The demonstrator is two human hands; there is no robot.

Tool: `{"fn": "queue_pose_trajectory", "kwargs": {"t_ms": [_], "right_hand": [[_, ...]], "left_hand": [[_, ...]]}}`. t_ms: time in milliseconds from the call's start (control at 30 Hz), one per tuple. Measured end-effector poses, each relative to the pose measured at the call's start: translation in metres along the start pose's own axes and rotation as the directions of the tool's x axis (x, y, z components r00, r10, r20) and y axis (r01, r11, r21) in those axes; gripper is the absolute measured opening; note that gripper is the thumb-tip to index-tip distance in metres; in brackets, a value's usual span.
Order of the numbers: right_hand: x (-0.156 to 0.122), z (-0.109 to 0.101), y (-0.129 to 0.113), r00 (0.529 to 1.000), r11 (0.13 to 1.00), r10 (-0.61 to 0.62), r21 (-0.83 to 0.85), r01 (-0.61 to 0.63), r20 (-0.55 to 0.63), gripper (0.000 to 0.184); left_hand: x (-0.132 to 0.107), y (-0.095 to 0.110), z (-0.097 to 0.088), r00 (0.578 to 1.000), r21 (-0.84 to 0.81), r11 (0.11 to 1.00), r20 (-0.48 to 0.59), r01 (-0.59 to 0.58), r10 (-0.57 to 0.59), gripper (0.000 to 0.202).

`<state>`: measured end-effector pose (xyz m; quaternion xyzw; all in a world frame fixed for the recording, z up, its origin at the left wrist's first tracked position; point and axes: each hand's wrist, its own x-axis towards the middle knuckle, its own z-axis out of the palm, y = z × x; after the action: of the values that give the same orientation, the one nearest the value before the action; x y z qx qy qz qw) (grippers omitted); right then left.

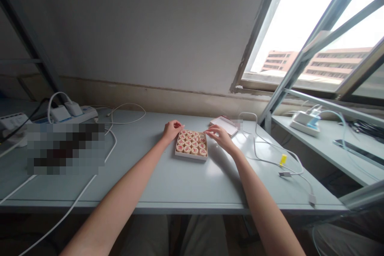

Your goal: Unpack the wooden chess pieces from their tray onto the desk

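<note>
A shallow white box point(191, 156) sits on the grey desk, filled with rows of round wooden Chinese chess pieces point(187, 143) that carry red characters. My left hand point(172, 129) is at the box's far left corner, its fingers closed on the edge. On the opposite side, my right hand point(221, 137) has its thumb and fingertips together at the far right corner. Behind that hand lies the box lid point(224, 125), its pale inside facing up and part of it covered by the hand.
White cables point(264, 158) with a yellow tag point(283, 159) run over the desk's right side. A power strip point(67, 115) with chargers stands at the left, beside a blurred-out patch. Another strip point(305, 123) and a phone point(360, 150) lie on the right-hand desk, past a metal post.
</note>
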<state>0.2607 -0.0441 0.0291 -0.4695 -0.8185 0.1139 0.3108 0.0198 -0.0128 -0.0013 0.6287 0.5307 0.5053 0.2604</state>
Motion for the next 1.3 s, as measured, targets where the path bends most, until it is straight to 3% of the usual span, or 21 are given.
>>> {"fn": "queue_pose_trajectory", "kwargs": {"t_ms": [100, 267, 633, 767, 867, 933, 1000, 1067, 1133, 1200, 1300], "right_hand": [[0.0, -0.003, -0.007, 0.991, 0.992, -0.07, 0.111, 0.057, 0.118, 0.027], [-0.003, -0.004, -0.011, 0.988, 0.977, -0.061, 0.214, 0.029, 0.144, 0.024], [0.0, -0.018, -0.001, 0.977, 0.9, 0.145, 0.39, -0.196, 0.156, 0.03], [-0.006, -0.025, 0.013, 0.925, 0.926, 0.303, 0.158, -0.343, 0.228, 0.033], [-0.009, -0.023, 0.018, 0.921, 0.92, 0.382, -0.12, -0.373, 0.073, 0.03], [-0.007, -0.019, 0.016, 0.939, 0.921, 0.341, -0.188, -0.342, -0.04, 0.028], [-0.005, -0.017, 0.01, 0.972, 0.963, 0.232, -0.133, -0.233, -0.027, 0.028], [-0.003, -0.018, 0.0, 0.99, 0.993, 0.119, -0.015, -0.119, 0.075, 0.031], [-0.003, -0.018, -0.01, 0.978, 0.994, 0.046, 0.086, -0.065, 0.204, 0.034], [-0.004, -0.019, -0.017, 0.949, 0.987, 0.012, 0.148, -0.061, 0.315, 0.035], [-0.005, -0.017, -0.022, 0.925, 0.977, -0.006, 0.198, -0.075, 0.381, 0.033]], "left_hand": [[0.0, 0.001, 0.0, 1.0, 0.022, 1.0, -0.01, -0.009, 0.009, 0.023], [-0.001, 0.002, 0.0, 1.0, 0.046, 0.999, -0.012, -0.005, 0.006, 0.021], [-0.002, 0.005, -0.001, 1.0, 0.09, 0.996, -0.025, 0.005, -0.003, 0.022], [-0.002, 0.004, -0.001, 1.0, 0.097, 0.995, -0.018, 0.002, 0.0, 0.022], [-0.002, 0.004, -0.001, 1.0, 0.108, 0.994, -0.021, 0.0, 0.002, 0.022], [-0.002, 0.005, -0.002, 1.0, 0.116, 0.993, -0.025, -0.002, 0.005, 0.021], [-0.002, 0.005, -0.002, 1.0, 0.118, 0.993, -0.025, -0.005, 0.008, 0.021], [-0.002, 0.005, -0.001, 1.0, 0.119, 0.993, -0.022, -0.009, 0.012, 0.021], [-0.002, 0.005, -0.001, 1.0, 0.121, 0.993, -0.019, -0.015, 0.017, 0.022], [-0.002, 0.004, -0.001, 1.0, 0.123, 0.992, -0.018, -0.022, 0.024, 0.022], [-0.002, 0.004, -0.002, 1.0, 0.129, 0.991, -0.015, -0.025, 0.027, 0.022]]}}
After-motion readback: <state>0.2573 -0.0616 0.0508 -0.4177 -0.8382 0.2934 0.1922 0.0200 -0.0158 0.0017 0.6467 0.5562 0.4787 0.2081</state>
